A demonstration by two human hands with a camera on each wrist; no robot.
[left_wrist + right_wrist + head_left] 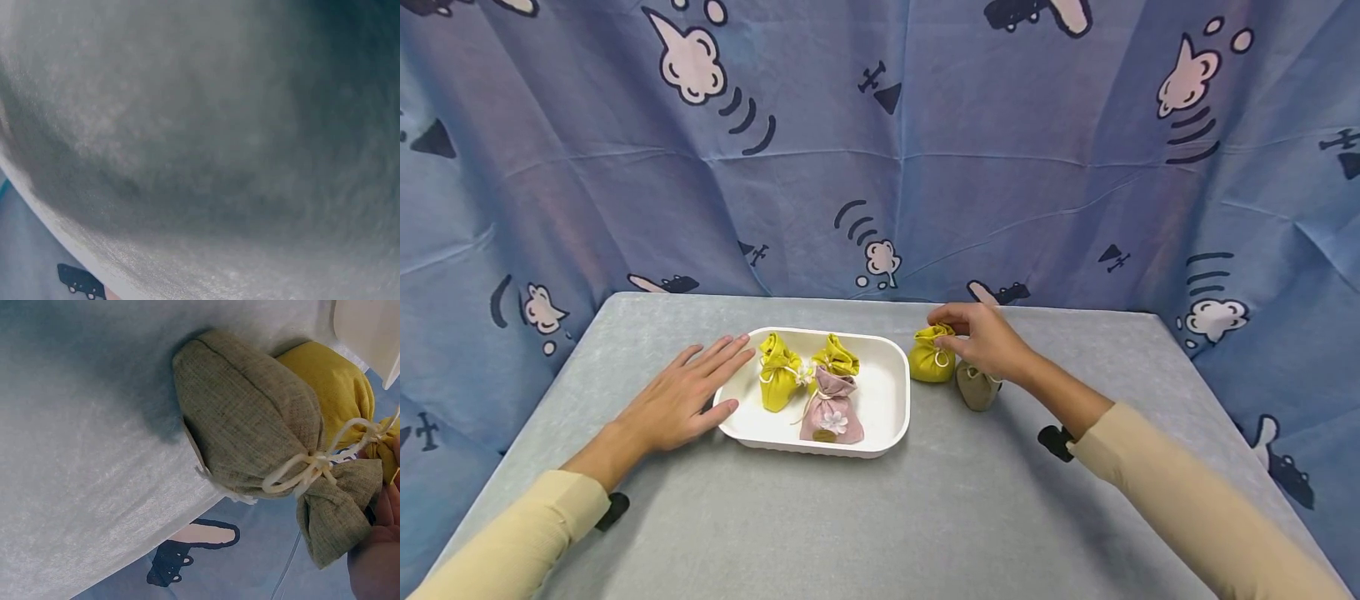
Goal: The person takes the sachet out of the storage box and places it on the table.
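Observation:
My right hand pinches the gathered top of a yellow drawstring pouch standing just right of the tray. Beside that pouch, under the hand, is a grey-brown pouch tied with cream cord; the right wrist view shows this brown pouch large, with the yellow pouch behind it. My left hand lies with straight fingers at the left rim of a white tray. Inside the tray are a yellow pouch, another yellow pouch and a pink pouch with a white flower.
The grey-covered table runs back to a blue patterned curtain. A black wrist device sits under the right sleeve. Mostly blurred tabletop fills the left wrist view.

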